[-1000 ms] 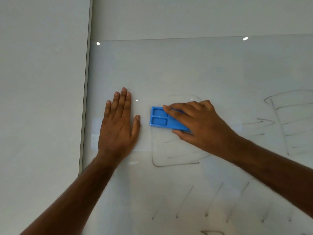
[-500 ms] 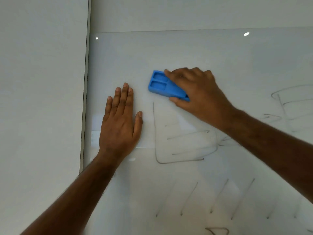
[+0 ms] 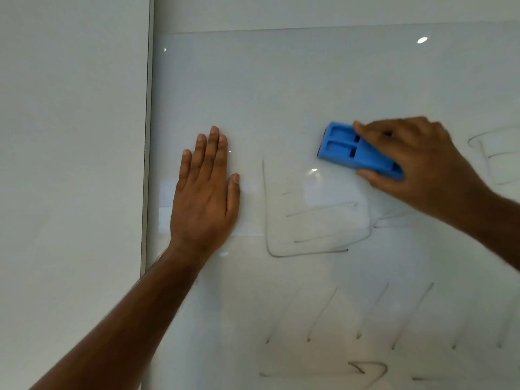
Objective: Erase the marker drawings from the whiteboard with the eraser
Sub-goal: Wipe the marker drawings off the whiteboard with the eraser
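A glossy whiteboard point(image 3: 281, 88) fills most of the view. My right hand point(image 3: 413, 161) grips a blue eraser point(image 3: 346, 150) and holds it flat against the board, above the right part of a partly wiped box drawing point(image 3: 309, 235). My left hand point(image 3: 205, 190) lies flat on the board with fingers straight, left of that box. A row of slanted marker strokes point(image 3: 365, 319) runs lower down, with more faint lines point(image 3: 368, 370) at the bottom and another sketch point(image 3: 495, 153) at the right edge.
The board's metal frame edge point(image 3: 147, 136) runs vertically at the left, with a plain white wall point(image 3: 70, 164) beyond it. A strip of wall point(image 3: 309, 12) shows above the board's top edge.
My right hand has swept the eraser up and then to the right, over the top of the box drawing, whose upper lines are gone. My left hand has stayed flat in place.
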{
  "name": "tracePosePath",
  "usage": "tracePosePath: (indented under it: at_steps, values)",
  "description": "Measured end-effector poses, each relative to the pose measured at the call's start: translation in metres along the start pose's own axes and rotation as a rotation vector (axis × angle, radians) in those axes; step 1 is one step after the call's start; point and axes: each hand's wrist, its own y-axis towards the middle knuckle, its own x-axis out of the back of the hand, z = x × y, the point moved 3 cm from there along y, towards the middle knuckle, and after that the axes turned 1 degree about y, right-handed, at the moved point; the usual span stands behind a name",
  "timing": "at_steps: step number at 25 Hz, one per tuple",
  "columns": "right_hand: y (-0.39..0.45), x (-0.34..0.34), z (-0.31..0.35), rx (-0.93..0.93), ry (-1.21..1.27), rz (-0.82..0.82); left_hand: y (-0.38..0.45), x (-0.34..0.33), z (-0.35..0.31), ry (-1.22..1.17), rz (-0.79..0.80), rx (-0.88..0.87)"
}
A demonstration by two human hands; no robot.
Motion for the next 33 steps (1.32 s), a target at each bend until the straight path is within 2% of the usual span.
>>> tracePosePath:
  at_steps: [3,6,10,14,16,20,25,29,33]
  values:
    - [0.032,0.001,-0.017,-0.135,0.041,-0.022,-0.001,0.0,0.0,-0.002,0.003,0.0]
    - [0.05,-0.011,0.004,-0.196,0.058,-0.06,0.0,0.0,0.001,-0.002,0.001,-0.005]
    - [0.004,-0.022,0.057,0.027,0.02,-0.062,-0.001,0.002,0.001,-0.018,-0.005,-0.005]
    - [-0.056,-0.009,0.047,0.232,0.005,-0.003,-0.002,0.003,0.001,-0.008,0.011,-0.007]
    - [-0.058,-0.003,0.024,0.236,-0.038,0.002,-0.003,0.002,0.0,-0.003,0.013,-0.005]
    - [-0.019,0.001,-0.004,0.075,-0.056,-0.012,-0.004,0.002,0.0,0.0,0.007,-0.001]
    - [0.043,-0.014,0.026,-0.074,0.009,-0.079,-0.003,0.001,-0.001,-0.005,0.007,-0.006]
    - [0.056,-0.029,0.087,0.044,0.007,-0.069,-0.004,0.002,0.001,-0.013,0.007,-0.011]
    - [0.006,-0.028,0.107,0.201,-0.024,0.008,-0.005,0.003,0.001,-0.018,-0.01,-0.029]
